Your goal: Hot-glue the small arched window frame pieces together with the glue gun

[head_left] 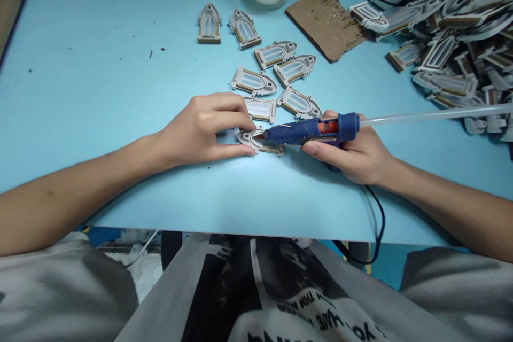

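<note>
Printed gray shirt (256, 294) along the bottom of the frame, then blue tabletop (120, 64). At center, left hand (200, 131) half open, fingertips pinning an arched window frame (256, 140) of gray card flat. Right hand (348, 152) closed round a blue glue gun (308, 129), nozzle at that frame's edge, translucent glue stick (436, 116) trailing right. Heaped frames (452, 48) upper right.

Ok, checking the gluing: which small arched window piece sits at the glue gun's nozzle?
The grey-and-tan arched window piece under the blue glue gun, the only one held by the left hand.
</note>
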Motion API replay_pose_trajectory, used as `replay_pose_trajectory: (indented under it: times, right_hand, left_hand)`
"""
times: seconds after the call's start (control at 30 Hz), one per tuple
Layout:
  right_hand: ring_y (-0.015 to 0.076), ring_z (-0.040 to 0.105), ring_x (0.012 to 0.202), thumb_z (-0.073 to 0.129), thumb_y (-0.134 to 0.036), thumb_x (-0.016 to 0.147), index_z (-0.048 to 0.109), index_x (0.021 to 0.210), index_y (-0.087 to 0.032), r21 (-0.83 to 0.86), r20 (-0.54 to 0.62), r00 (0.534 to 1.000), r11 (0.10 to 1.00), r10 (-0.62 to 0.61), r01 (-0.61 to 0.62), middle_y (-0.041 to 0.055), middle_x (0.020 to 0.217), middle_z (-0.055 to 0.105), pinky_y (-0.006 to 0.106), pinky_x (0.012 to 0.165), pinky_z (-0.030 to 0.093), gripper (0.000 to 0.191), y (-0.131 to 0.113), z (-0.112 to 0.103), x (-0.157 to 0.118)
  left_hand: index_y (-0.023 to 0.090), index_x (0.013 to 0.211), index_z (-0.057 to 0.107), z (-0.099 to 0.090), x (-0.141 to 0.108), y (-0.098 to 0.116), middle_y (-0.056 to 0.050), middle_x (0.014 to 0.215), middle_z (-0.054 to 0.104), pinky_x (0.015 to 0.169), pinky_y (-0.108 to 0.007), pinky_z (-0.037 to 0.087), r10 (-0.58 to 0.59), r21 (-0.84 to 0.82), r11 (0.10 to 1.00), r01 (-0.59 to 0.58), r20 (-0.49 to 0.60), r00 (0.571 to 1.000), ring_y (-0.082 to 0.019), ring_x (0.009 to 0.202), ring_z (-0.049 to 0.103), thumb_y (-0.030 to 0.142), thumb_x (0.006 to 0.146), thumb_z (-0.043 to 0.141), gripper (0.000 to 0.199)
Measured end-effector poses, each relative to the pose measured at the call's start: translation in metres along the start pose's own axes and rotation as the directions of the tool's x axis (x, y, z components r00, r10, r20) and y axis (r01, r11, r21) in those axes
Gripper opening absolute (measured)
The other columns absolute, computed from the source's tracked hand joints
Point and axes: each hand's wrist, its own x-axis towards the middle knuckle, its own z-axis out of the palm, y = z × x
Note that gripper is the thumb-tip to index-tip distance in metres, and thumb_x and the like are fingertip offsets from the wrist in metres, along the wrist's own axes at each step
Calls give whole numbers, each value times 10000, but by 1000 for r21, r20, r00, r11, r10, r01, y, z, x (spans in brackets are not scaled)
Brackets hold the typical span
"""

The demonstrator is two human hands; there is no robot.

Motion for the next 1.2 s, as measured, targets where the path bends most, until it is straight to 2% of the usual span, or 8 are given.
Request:
replay_pose_trajectory:
  times: [0.17,0.3,0.53,0.73,0.87,0.97,1.07,1.2]
  right_hand:
    - [172,503,625,812,-371,1039,700,781,-222,68,-3,995,993,101,-100,-6,634,542,349,673,393,318,-3,2,-1]
    - [180,586,656,811,-604,1038,769,803,-215,277,-19,969,933,247,-232,32,710,681,335,650,449,456,-3,3,-1]
    - [179,642,602,904,-665,921,814,753,-193,540,-128,937,815,325,-209,78,702,764,303,552,465,510,-2,-3,3]
    - [171,603,550,910,-624,906,785,665,-186,534,-186,929,827,319,-177,79,629,712,309,530,461,515,-3,-1,4]
    - [178,625,555,931,-641,887,783,686,-182,540,-187,920,818,345,-197,84,641,722,306,525,473,522,-3,0,4]
    - [179,627,549,922,-609,904,780,699,-180,547,-189,920,815,344,-192,86,636,718,302,513,469,496,-3,0,4]
    - [182,637,543,905,-593,918,784,681,-171,531,-196,921,826,337,-189,98,638,724,299,493,454,499,-2,0,3]
    - [183,636,544,901,-597,914,800,690,-163,511,-192,919,834,345,-207,107,649,735,303,494,455,498,-1,0,3]
  left_hand:
    - [201,1120,828,0,1,1,-73,1064,822,890,-275,637,0,-3,1000,0,5,1000,-176,999,806,545,1049,787,354]
    - [184,1109,824,-1,2,2,-73,1035,816,872,-266,622,11,-8,1000,-11,-5,1000,-168,964,794,545,1045,792,368]
    - [192,1187,813,-3,1,-4,-79,1040,814,864,-276,619,45,20,999,-45,-2,999,-178,959,785,587,1037,787,423]
    - [181,1186,792,-5,4,0,-115,1085,783,735,-297,576,141,45,989,-142,23,990,-192,915,746,325,1025,741,221]
    - [213,986,714,-5,6,3,-53,898,719,680,-323,526,140,90,985,-144,47,989,-178,809,669,425,1055,740,225]
    - [208,1151,743,-7,8,0,-52,930,670,658,-308,501,189,74,979,-189,6,982,-150,808,596,260,1078,639,137]
    - [265,1401,731,-8,9,-2,-76,1014,642,683,-313,501,280,144,947,-288,74,957,-166,856,555,121,1045,563,419]
    - [200,1330,754,-9,8,1,-115,1065,641,745,-379,547,292,106,945,-309,146,945,-207,903,577,218,1058,639,296]
